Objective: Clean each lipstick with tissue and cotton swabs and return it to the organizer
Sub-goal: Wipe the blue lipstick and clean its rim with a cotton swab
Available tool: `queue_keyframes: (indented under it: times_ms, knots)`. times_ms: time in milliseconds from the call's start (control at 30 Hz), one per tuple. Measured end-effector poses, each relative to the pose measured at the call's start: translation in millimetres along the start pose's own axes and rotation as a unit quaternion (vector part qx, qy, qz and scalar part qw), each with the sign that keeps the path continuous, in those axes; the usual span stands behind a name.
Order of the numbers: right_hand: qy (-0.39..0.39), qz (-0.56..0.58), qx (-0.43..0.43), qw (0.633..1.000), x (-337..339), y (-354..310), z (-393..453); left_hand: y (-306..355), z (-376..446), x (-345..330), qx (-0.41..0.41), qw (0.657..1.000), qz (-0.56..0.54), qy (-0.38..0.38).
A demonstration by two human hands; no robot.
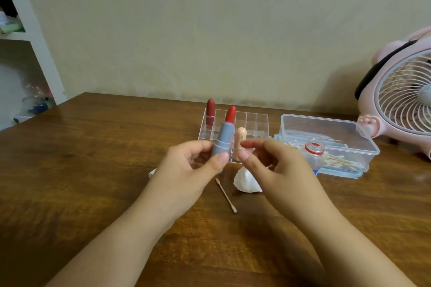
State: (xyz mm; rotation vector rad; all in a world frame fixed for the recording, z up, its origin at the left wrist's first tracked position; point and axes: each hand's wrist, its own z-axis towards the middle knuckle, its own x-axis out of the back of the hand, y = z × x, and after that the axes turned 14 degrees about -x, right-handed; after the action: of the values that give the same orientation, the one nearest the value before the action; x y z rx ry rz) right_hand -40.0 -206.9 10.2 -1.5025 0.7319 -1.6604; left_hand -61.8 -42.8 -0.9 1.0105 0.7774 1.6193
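My left hand (198,165) grips a grey-blue lipstick (221,140) upright by its base, its red bullet wound out. My right hand (272,163) hovers just right of it with fingers loosely curled; I see nothing held in it. Behind the hands stands the clear organizer (254,123). A dark red lipstick (210,109) stands at its back left and a beige lipstick (240,140) at the front, partly behind my right fingertips. A crumpled white tissue (246,184) and a used cotton swab (226,196) lie on the table below my hands.
A clear lidded box (326,128) with several cotton swabs sits right of the organizer, a small open bottle (313,151) in front of it. A pink fan (401,98) stands at the far right. A white scrap (152,172) peeks from behind my left hand. White shelves (28,37) stand at left.
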Motion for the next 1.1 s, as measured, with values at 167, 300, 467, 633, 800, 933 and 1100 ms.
queue_keyframes:
  times_ms: [167, 300, 467, 633, 800, 933, 1100]
  knots:
    - [-0.115, 0.176, 0.022, 0.977, 4, -8, -7, 10, -6, -6, 0.001, 0.984, -0.148, -0.099]
    - [-0.138, 0.255, 0.012, 0.957, 4, -7, -6, 6, -8, -7, 0.01, 0.976, -0.176, -0.131]
    - [-0.27, 0.363, 0.004, 0.892, 8, -12, -10, 7, -9, -4, 0.065, 0.901, -0.378, -0.202]
    - [-0.275, 0.367, 0.004, 0.889, 11, -16, -12, 7, -10, -6, 0.064, 0.871, -0.437, -0.214]
    - [-0.218, 0.332, 0.023, 0.917, 11, -13, -11, 6, -9, -10, 0.057, 0.933, -0.32, -0.154]
    - [-0.255, 0.335, 0.036, 0.906, 10, -8, -9, 10, -11, -4, 0.057, 0.884, -0.396, -0.241]
    - [-0.225, 0.318, 0.043, 0.92, 11, -10, -9, 8, -11, -8, 0.029, 0.934, -0.309, -0.177]
